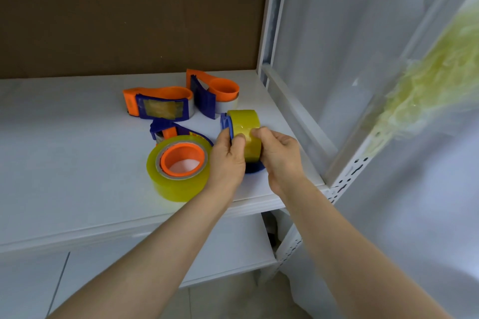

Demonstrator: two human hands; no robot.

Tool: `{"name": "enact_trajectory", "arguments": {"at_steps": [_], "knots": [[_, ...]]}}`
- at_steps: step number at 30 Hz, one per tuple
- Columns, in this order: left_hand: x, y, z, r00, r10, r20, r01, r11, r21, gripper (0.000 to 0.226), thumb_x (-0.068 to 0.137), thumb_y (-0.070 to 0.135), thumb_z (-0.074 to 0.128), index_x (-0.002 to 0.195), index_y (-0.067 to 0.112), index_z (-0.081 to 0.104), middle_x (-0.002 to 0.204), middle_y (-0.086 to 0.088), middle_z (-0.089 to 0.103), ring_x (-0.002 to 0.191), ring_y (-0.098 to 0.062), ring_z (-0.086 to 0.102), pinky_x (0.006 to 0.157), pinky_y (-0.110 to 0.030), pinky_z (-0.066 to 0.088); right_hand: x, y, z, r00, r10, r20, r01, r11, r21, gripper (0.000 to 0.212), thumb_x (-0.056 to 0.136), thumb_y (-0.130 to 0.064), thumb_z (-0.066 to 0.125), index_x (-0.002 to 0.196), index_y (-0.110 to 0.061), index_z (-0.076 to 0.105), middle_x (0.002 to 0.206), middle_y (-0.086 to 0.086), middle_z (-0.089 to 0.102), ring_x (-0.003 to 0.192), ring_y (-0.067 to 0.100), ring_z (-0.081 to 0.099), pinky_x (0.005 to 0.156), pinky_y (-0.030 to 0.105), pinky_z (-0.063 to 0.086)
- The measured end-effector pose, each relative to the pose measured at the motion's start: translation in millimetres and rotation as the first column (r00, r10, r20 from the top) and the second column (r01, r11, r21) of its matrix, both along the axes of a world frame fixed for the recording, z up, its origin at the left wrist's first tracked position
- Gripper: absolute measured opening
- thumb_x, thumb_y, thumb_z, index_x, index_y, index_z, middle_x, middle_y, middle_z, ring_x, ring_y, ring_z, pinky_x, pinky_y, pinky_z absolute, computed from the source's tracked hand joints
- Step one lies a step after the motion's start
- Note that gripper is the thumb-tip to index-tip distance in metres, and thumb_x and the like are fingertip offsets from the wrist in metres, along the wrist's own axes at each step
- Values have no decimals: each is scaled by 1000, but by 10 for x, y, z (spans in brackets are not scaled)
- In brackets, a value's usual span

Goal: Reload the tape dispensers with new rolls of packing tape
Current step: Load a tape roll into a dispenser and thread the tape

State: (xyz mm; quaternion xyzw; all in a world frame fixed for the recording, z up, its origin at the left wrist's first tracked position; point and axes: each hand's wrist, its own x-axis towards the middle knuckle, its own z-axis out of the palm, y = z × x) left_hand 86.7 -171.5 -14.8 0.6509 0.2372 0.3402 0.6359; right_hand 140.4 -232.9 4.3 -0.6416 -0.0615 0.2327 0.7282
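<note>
Both hands grasp the same thing: the left hand (228, 158) curls round the left flank of a yellow tape roll (245, 124), thumb on its outer face, while the right hand (280, 155) pinches that face from the other side. The roll stands on edge near the right front of the white shelf (77, 163). Its axis lies level, roughly left to right, and its band faces the camera. It sits in a blue dispenser (225, 124), whose flange shows at the roll's left and whose base shows beneath the hands. Just left of the left hand, touching or nearly touching it, a larger roll (178, 184) lies flat with its orange core (181, 160) opening upward. A blue and orange dispenser piece (166, 132) is close behind it. Farther back lie two orange dispensers, a long one (158, 101) on the left and a rounder one (217, 90) on the right. Brown cardboard (129, 13) backs the shelf. A white post (269, 33) and a translucent sheet (337, 33) close in the right side, where a blurred yellowish wad (427, 85) hangs.
</note>
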Motion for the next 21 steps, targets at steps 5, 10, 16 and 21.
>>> {"name": "enact_trajectory", "arguments": {"at_steps": [5,10,16,21], "knots": [[-1,3,10,998,-39,-47,41,998,36,16,97,13,42,107,18,54,98,-2,61,80,-1,54,68,-7,41,39,50,41,999,1,-48,-3,999,-38,6,80,-19,62,76,-15,62,87,9,65,88,27,60,90,44,51],[-22,-9,30,998,-50,-43,51,999,11,18,97,14,43,110,16,55,103,-6,62,90,-14,57,77,-19,45,74,31,11,996,23,-87,-27,998,-55,23,79,-24,61,96,-10,62,102,16,65,96,31,62,86,42,54],[-46,-43,103,991,-103,-84,99,994,-51,14,93,15,46,89,25,55,87,0,57,78,-8,53,71,-19,43,117,-1,45,983,89,-163,-87,996,16,46,81,-34,59,120,-10,55,107,14,67,92,26,66,79,38,55],[26,-67,256,986,6,-165,-57,951,-303,11,86,24,48,78,20,52,83,-2,54,87,-21,53,76,-33,44,28,35,88,987,119,-104,-122,992,-23,10,88,-25,51,89,-15,53,85,7,60,78,20,59,65,31,49]]}}
